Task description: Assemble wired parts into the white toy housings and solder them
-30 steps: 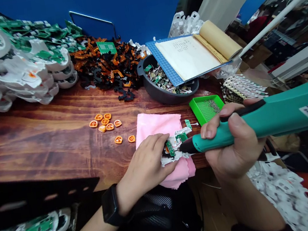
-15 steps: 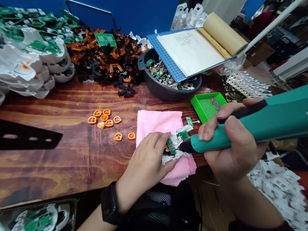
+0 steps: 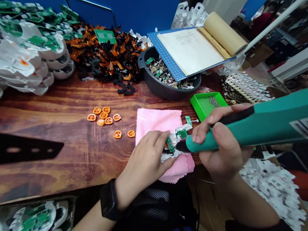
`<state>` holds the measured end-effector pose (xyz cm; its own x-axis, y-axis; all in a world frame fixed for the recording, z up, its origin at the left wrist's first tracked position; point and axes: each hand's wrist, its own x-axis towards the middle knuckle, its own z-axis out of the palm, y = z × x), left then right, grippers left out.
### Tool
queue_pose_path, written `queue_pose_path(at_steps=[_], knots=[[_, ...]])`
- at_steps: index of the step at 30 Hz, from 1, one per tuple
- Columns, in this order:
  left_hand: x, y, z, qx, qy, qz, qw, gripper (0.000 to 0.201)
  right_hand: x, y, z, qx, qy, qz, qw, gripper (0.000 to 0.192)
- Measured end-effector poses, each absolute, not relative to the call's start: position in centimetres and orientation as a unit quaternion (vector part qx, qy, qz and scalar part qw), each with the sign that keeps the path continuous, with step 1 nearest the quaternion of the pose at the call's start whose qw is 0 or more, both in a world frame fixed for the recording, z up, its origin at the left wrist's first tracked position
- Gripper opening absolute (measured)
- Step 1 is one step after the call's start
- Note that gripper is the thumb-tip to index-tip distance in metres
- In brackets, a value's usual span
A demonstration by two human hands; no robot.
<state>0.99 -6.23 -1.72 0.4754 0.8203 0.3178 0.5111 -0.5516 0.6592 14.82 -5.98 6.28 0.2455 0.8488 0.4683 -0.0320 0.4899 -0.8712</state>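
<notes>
My left hand (image 3: pixel 146 161) presses down on a small white plastic part with green circuit boards (image 3: pixel 176 140), which lies on a pink cloth (image 3: pixel 158 124) at the table's near edge. My right hand (image 3: pixel 222 147) grips a teal electric screwdriver (image 3: pixel 262 124). Its dark tip touches the part just right of my left fingers. A black watch (image 3: pixel 108 200) sits on my left wrist.
Orange buttons (image 3: pixel 105 119) lie left of the cloth. A green tray of screws (image 3: pixel 207 103), a dark bowl of boards (image 3: pixel 166 79) under a notebook on a blue mat (image 3: pixel 190 50), piles of orange-black parts (image 3: pixel 105 59) and white assemblies (image 3: pixel 9 56) ring the wooden table (image 3: pixel 41 120).
The view has shifted slightly. My right hand and the screwdriver have edged left toward the part; my left hand keeps holding the part on the cloth.
</notes>
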Motion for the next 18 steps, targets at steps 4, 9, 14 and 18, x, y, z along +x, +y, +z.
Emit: queue_pose_path(at_steps=[4, 9, 14, 18], knots=[[1.0, -6.1, -1.8, 0.822, 0.413, 0.308, 0.244, 0.052, 16.4, -5.1, 7.8, -0.386, -0.484, 0.306, 0.723, 0.027], [1.0, -6.1, -1.5, 0.819, 0.415, 0.309, 0.249, 0.049, 20.4, -3.5, 10.2, -0.389, -0.442, 0.214, 0.779, 0.024], [0.8, -6.0, -1.6, 0.824, 0.407, 0.311, 0.243, 0.046, 24.7, -0.8, 10.3, -0.422, -0.405, 0.101, 0.805, 0.025], [0.6, -6.0, -2.0, 0.836, 0.392, 0.329, 0.195, 0.050, 28.9, 2.8, 8.2, -0.439, -0.370, 0.067, 0.816, 0.022]])
